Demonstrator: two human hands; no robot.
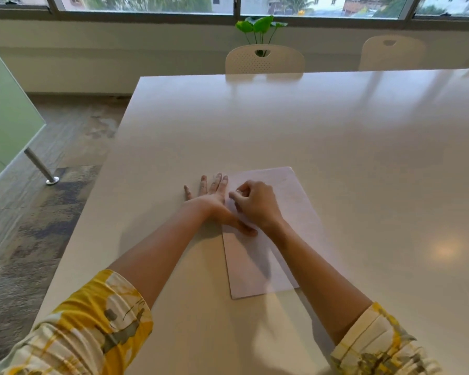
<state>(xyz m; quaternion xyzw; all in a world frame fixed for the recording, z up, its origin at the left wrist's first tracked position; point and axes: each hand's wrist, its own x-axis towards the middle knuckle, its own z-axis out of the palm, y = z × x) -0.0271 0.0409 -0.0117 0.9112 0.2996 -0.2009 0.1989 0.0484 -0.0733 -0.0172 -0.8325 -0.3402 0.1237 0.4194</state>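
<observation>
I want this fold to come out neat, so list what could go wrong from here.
1. The left hand lies mostly on the table; only its thumb pins the paper, so it may slide on the glossy surface.
2. The right hand, fingers curled at the paper's left edge, hides that spot, so a crease there could run crooked.

Open worktop (349, 147) far, right and near of paper sheet (298, 207) | sheet flat, passable overhead | left hand (209, 197) and right hand (257, 204) side by side, crowding sheet's left edge | chair backs (264, 60) beyond far rim, well apart
</observation>
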